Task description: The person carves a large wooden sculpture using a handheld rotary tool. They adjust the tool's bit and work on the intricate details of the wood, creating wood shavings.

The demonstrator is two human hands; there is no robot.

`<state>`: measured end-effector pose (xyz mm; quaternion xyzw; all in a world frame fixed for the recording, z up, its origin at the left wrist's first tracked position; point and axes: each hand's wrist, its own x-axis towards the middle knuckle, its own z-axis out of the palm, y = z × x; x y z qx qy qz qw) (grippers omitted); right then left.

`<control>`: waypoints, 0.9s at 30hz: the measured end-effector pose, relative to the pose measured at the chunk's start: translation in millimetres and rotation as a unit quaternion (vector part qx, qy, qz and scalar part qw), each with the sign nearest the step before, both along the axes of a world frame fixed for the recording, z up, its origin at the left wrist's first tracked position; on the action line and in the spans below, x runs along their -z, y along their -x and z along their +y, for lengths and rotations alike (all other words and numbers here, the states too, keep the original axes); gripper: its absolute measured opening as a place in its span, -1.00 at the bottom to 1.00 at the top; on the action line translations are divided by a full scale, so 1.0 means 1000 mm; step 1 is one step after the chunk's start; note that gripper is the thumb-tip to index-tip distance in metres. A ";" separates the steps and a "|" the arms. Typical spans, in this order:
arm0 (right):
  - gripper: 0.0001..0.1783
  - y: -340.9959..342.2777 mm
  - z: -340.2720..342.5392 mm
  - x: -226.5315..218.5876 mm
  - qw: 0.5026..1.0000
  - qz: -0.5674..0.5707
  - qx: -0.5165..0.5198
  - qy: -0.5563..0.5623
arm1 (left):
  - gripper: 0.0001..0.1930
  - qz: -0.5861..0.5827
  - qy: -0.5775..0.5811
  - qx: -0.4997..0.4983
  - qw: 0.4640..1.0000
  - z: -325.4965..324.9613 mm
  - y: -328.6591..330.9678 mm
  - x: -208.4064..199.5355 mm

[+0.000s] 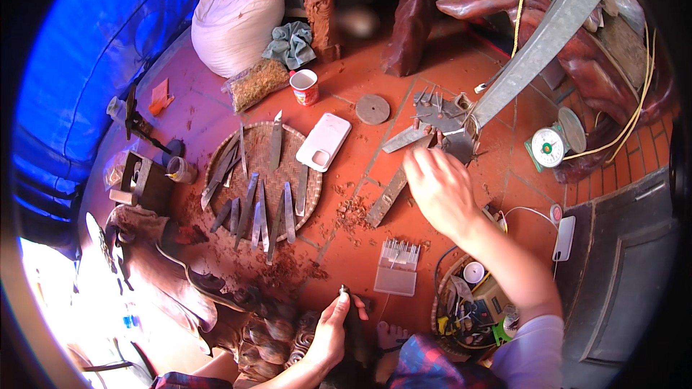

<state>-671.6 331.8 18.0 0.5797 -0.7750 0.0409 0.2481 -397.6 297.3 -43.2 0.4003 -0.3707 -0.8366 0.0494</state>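
Observation:
My left hand is closed around a slim dark tool with a small metal tip, low in the middle. Most of that tool is hidden by the fingers. My right hand reaches forward over a dark stand with several small thin bits upright on it. Its fingers point down and away, mostly hidden behind the back of the hand. Beside it lie a grey metal blade and a wooden block. Dark carved wood stands left of my left hand.
A woven round tray bears several flat blades and a white phone. Nearer lies an open clear case of bits. A basket of odds and ends sits under my right arm. Beyond are a paper cup and a scale.

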 end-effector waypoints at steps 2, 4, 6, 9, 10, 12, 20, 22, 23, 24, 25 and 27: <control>-0.89 0.005 -0.029 -0.002 0.991 0.069 0.043 -0.103 | -0.65 -0.002 -0.001 -0.003 1.000 -0.002 -0.002 -0.002; -0.86 0.000 -0.052 -0.007 0.977 0.110 0.098 -0.153 | -0.65 -0.001 -0.013 -0.011 1.000 -0.002 -0.002 -0.006; -0.86 0.002 -0.069 -0.007 0.964 0.135 0.147 -0.174 | -0.66 0.007 -0.024 -0.010 1.000 -0.002 -0.001 -0.005; -0.91 0.015 -0.087 -0.003 0.956 0.122 0.189 -0.186 | -0.66 0.016 -0.019 0.003 1.000 -0.002 -0.002 -0.004; -0.91 0.018 -0.092 -0.006 0.955 0.095 0.186 -0.210 | -0.66 0.016 -0.011 0.007 1.000 -0.003 -0.003 -0.003; -0.92 0.021 -0.099 -0.007 0.954 0.073 0.187 -0.223 | -0.66 0.014 -0.016 0.002 1.000 -0.003 -0.005 -0.003; -0.88 -0.003 -0.095 -0.012 0.960 0.192 0.111 -0.170 | -0.66 0.009 -0.022 -0.002 1.000 -0.002 -0.006 -0.001; -0.84 -0.028 -0.079 -0.023 0.984 0.160 -0.036 -0.063 | -0.65 0.006 -0.034 -0.005 0.999 -0.003 -0.006 -0.002; -0.82 -0.042 -0.070 -0.025 0.982 0.131 -0.134 0.024 | -0.65 0.002 -0.035 -0.008 0.999 -0.004 -0.007 -0.003; -0.81 -0.064 -0.053 -0.030 0.990 -0.025 -0.139 0.015 | -0.65 0.001 -0.041 -0.009 0.999 -0.004 -0.006 -0.002; -0.80 -0.082 -0.036 -0.034 0.973 -0.182 -0.142 0.008 | -0.65 -0.001 -0.047 -0.010 0.999 -0.003 -0.005 -0.002; -0.74 -0.088 -0.006 -0.038 0.855 -0.486 -0.139 -0.116 | -0.65 0.003 -0.039 -0.005 0.999 -0.003 -0.005 0.001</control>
